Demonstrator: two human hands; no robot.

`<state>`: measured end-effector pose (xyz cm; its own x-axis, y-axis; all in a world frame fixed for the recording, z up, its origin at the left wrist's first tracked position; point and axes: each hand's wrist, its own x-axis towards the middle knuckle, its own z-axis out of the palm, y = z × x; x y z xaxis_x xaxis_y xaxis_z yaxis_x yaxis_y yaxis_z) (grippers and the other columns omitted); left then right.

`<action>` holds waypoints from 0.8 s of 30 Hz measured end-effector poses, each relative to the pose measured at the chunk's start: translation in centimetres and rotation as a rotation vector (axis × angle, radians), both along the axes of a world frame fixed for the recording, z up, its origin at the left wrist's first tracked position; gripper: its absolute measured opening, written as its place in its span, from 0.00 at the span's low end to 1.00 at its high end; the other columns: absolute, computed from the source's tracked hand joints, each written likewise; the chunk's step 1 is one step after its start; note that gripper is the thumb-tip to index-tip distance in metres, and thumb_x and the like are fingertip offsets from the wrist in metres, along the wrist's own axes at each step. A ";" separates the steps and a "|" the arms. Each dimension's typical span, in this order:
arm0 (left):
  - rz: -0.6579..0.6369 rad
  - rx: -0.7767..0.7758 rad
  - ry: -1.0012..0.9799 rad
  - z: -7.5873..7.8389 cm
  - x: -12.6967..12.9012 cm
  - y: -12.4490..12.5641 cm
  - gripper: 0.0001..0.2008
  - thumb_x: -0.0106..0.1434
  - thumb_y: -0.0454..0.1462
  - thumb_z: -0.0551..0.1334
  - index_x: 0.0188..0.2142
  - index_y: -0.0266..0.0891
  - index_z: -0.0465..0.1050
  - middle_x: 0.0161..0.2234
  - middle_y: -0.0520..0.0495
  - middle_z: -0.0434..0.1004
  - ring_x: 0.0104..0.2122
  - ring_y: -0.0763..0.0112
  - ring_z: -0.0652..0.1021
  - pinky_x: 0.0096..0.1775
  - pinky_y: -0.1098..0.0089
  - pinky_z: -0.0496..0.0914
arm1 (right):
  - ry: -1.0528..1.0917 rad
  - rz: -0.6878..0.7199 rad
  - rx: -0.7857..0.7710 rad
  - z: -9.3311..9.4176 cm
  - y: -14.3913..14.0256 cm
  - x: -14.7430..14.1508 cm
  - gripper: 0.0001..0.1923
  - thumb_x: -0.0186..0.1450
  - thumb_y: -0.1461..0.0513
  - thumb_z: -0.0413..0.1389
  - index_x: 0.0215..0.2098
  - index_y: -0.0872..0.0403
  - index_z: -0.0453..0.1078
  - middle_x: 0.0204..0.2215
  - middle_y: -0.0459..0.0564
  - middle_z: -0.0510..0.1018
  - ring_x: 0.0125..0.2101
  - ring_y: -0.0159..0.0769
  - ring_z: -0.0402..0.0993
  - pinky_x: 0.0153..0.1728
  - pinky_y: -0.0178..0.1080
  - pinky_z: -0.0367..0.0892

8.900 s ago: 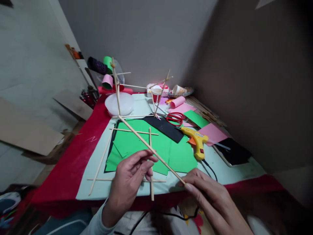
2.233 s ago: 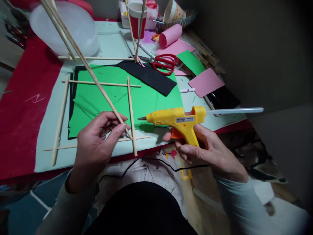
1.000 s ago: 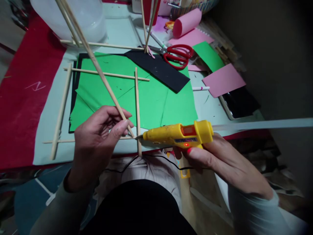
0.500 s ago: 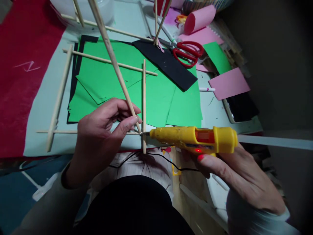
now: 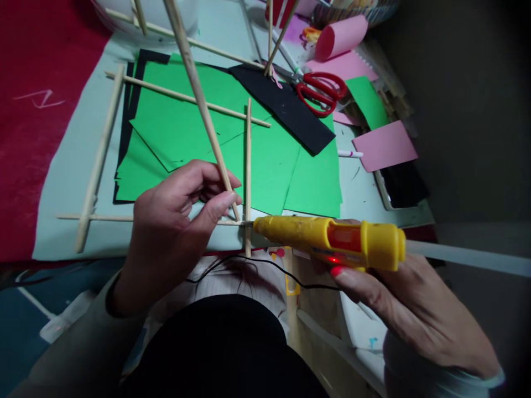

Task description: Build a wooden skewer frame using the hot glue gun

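Slanted stick [image 5: 199,102]: its lower end sits at the near edge of the table [image 5: 62,182], pinched between thumb and fingers of the left hand [image 5: 174,232], right where the flat frame sticks [image 5: 248,166] cross. Its upper end runs out of the top of the picture.

Glue gun [image 5: 332,243]: yellow, lying sideways, nozzle tip touching the crossing just beside the left thumb. Red lamp lit on the body. Right hand [image 5: 415,315] is closed around the grip from below.

Risks, as judged:
- Hot nozzle and fresh glue sit very close to the left thumb; a small slip could burn it.
- If the pinch loosens while the glue is soft, the slanted stick could tilt or slide off the joint.
- Excess glue could run onto the table edge or the green paper [image 5: 265,166] and bond the frame down.
- The black cord [image 5: 265,265] hangs across the lap and could snag.

Hard to make out:
- Whether glue is coming out; the bead at the tip is too small to tell.
- The trigger finger is hidden under the gun.
- Scissors [image 5: 321,91] and pink paper [image 5: 384,145] lie well apart, farther back.
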<state>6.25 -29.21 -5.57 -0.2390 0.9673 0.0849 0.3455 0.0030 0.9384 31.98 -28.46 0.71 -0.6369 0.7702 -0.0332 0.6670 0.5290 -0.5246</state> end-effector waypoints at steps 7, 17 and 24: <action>-0.004 0.012 0.025 -0.2 -0.1 -0.1 0.04 0.66 0.37 0.66 0.38 0.52 0.78 0.35 0.58 0.83 0.34 0.73 0.84 0.40 0.71 0.80 | -0.064 0.086 0.076 0.8 -0.2 -0.6 0.14 0.77 0.52 0.47 0.54 0.48 0.69 0.53 0.51 0.83 0.41 0.44 0.84 0.38 0.41 0.79; -0.020 0.016 0.053 0.1 -0.1 -0.2 0.06 0.66 0.35 0.66 0.38 0.52 0.78 0.35 0.60 0.83 0.33 0.74 0.83 0.39 0.71 0.78 | 0.085 -0.017 -0.073 0.3 0.2 -0.3 0.15 0.77 0.53 0.50 0.36 0.50 0.69 0.22 0.44 0.74 0.18 0.33 0.70 0.17 0.35 0.64; -0.012 -0.009 0.034 0.2 0.0 -0.1 0.04 0.65 0.36 0.67 0.37 0.50 0.79 0.34 0.58 0.83 0.32 0.72 0.83 0.38 0.68 0.78 | 0.225 -0.093 -0.151 -0.9 0.4 0.0 0.21 0.77 0.49 0.50 0.29 0.49 0.68 0.23 0.45 0.70 0.23 0.33 0.66 0.26 0.39 0.60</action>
